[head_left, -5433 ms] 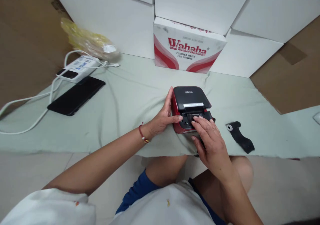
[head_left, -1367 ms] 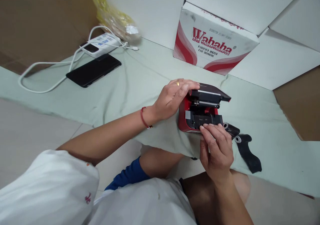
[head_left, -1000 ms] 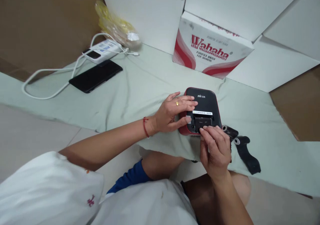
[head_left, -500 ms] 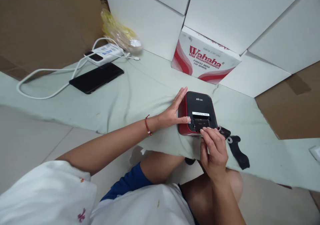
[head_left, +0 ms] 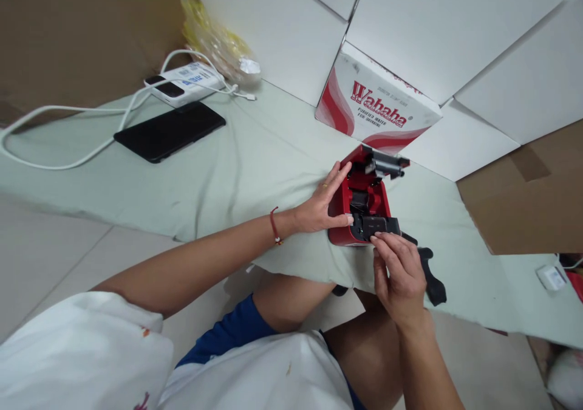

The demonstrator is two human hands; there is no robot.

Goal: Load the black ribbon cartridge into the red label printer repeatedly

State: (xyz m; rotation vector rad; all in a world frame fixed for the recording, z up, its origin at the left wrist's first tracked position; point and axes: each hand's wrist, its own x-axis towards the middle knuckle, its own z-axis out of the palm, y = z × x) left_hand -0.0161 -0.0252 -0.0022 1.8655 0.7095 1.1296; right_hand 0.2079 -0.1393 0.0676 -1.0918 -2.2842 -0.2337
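A small red and black printer (head_left: pixel 339 234) stands near the front edge of the green cloth, its lid (head_left: pixel 387 162) raised and its inside showing. My left hand (head_left: pixel 325 206) lies against the printer's left side, fingers and thumb spread apart. At the front right of the printer, my right hand (head_left: pixel 401 270) has its fingers pressed together on the dark front part (head_left: pixel 376 225); whether it grips anything there is hidden. A black ribbon strip (head_left: pixel 435 282) lies on the cloth just right of my right hand.
Behind the printer stands a Wahaha carton (head_left: pixel 373 106) against white boxes (head_left: pixel 410 27). At the left lie a black phone (head_left: pixel 170 132), a white power bank (head_left: pixel 182 85) with a cable, and a plastic bag (head_left: pixel 218 42). A cardboard box (head_left: pixel 528 197) is at the right.
The printer's lid has swung up from closed to open, uncovering the red interior. Both hands stay at the printer, and the view has shifted slightly.
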